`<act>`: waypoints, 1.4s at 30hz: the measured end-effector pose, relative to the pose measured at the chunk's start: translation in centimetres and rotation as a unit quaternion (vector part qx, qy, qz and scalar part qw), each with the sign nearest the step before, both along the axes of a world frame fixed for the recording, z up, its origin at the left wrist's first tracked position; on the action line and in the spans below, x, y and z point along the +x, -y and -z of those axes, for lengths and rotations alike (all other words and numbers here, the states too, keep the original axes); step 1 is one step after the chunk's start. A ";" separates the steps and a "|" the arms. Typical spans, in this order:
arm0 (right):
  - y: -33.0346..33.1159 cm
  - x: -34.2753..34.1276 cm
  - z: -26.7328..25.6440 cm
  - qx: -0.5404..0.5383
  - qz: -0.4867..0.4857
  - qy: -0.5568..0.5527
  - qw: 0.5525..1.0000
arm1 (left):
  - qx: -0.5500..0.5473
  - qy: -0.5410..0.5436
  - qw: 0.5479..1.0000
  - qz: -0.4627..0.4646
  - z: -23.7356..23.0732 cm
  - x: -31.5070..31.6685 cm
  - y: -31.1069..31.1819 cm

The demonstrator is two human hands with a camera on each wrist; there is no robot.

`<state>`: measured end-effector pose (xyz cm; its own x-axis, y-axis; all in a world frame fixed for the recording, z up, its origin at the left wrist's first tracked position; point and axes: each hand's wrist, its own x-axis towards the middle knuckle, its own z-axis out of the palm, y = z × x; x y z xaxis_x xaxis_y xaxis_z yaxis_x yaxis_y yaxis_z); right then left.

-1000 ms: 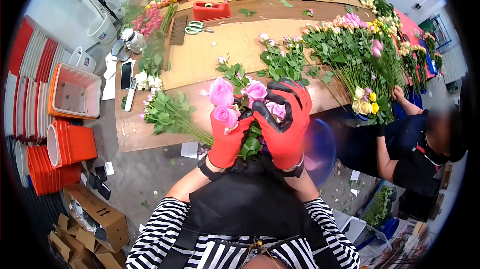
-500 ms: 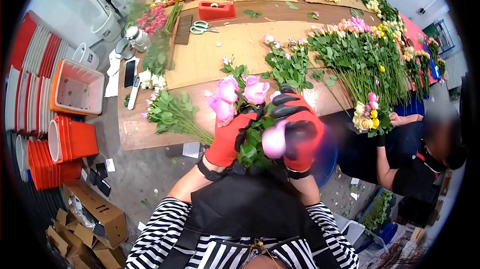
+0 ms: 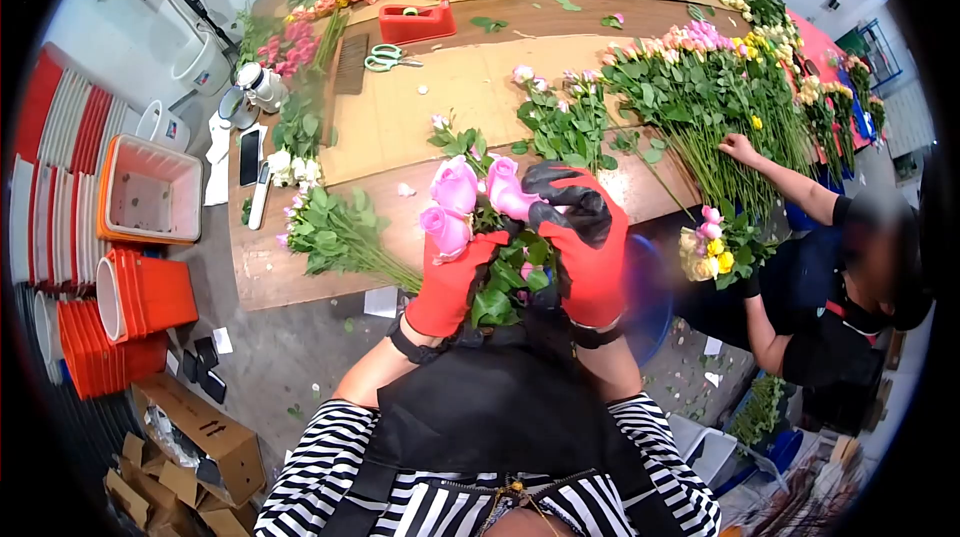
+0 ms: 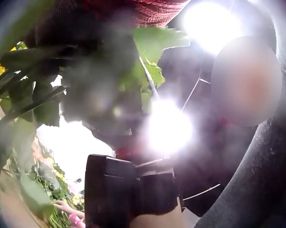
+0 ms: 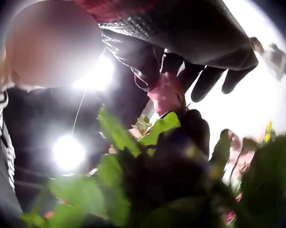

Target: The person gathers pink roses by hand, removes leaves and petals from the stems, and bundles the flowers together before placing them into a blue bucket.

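In the head view my gloved left hand point(image 3: 455, 282) grips a leafy bunch below several pink roses point(image 3: 447, 229). My gloved right hand point(image 3: 588, 252) is just right of it, its fingertips pinching another pink rose point(image 3: 510, 189) at the top of the bunch. The right wrist view has that rose point(image 5: 166, 95) between the dark fingers of the glove point(image 5: 181, 33). Green leaves point(image 3: 495, 305) hang between the hands, and the stems under them are mostly hidden. The left wrist view shows a leaf point(image 4: 157, 47) near the red glove cuff point(image 4: 157, 10).
Pink-budded stems point(image 3: 340, 237) lie left on the table, with more point(image 3: 565, 117) ahead. Scissors point(image 3: 388, 58) and a red tape dispenser point(image 3: 418, 23) are farther back. At right, a person point(image 3: 840, 267) holds a mixed bouquet point(image 3: 708, 249) beside a large rose pile point(image 3: 700, 97).
My right hand has come up and inward from the lower right to the top of the bunch. The other person's bare hand has moved from near the bouquet to the stems on the table.
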<state>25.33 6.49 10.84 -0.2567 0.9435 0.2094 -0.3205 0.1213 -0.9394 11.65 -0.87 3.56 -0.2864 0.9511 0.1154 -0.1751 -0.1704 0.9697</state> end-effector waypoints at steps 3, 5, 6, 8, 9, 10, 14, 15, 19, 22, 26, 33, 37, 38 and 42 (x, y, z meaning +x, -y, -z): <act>-0.4 0.7 2.7 -0.045 -0.072 -0.124 0.989 | 0.046 -0.158 0.986 -0.015 -0.4 -0.9 -0.5; -0.5 1.3 4.0 -0.041 -0.091 -0.211 0.972 | 0.085 -0.235 0.968 -0.013 1.5 -2.2 -0.1; -0.6 2.0 5.1 -0.036 -0.114 -0.242 0.963 | 0.071 -0.262 0.963 -0.006 2.0 -2.9 0.2; -1.5 4.8 6.6 -0.055 -0.187 -0.179 0.964 | 0.020 -0.263 0.965 0.008 2.5 -4.3 0.6; -1.8 6.4 7.2 -0.085 -0.213 -0.116 0.966 | -0.017 -0.238 0.971 0.014 2.5 -5.0 1.0; -2.5 7.8 8.4 -0.159 -0.209 -0.011 0.965 | -0.006 -0.312 0.950 0.008 1.9 -5.6 1.1; -6.5 12.4 22.9 -0.074 0.091 0.377 0.919 | -0.084 -0.032 0.996 -0.012 3.6 -6.2 0.9; -7.5 13.2 25.0 -0.031 0.168 0.462 0.871 | -0.114 0.053 0.992 -0.018 4.2 -6.1 0.7; -10.4 12.9 27.9 0.113 0.172 0.637 0.743 | -0.168 0.234 0.955 -0.065 0.9 -3.9 -0.1; -11.2 11.5 28.9 0.173 0.153 0.748 0.622 | -0.156 0.094 0.981 -0.064 1.8 -3.7 0.8; -12.4 10.8 29.8 0.149 0.154 0.790 0.574 | -0.141 0.002 0.986 -0.088 0.9 -3.6 0.6; -12.7 12.6 28.9 0.099 0.247 0.658 0.705 | -0.136 0.067 0.984 -0.097 0.2 -3.2 -0.4; -12.6 13.7 27.6 0.208 0.298 0.615 0.700 | -0.142 0.133 0.976 -0.096 0.2 -2.9 -1.8; -12.2 13.5 26.4 0.225 0.301 0.602 0.705 | -0.144 0.183 0.968 -0.091 0.5 -3.1 -2.1; -10.1 12.3 23.6 0.157 0.262 0.533 0.789 | -0.117 0.189 0.972 -0.071 3.7 -4.3 -3.3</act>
<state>37.65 16.62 -12.75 -0.0372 0.9233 0.3821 0.8029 0.2553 -0.5387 7.36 2.40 -0.10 -0.3969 0.8865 -0.2378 -0.5167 -0.0017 0.8562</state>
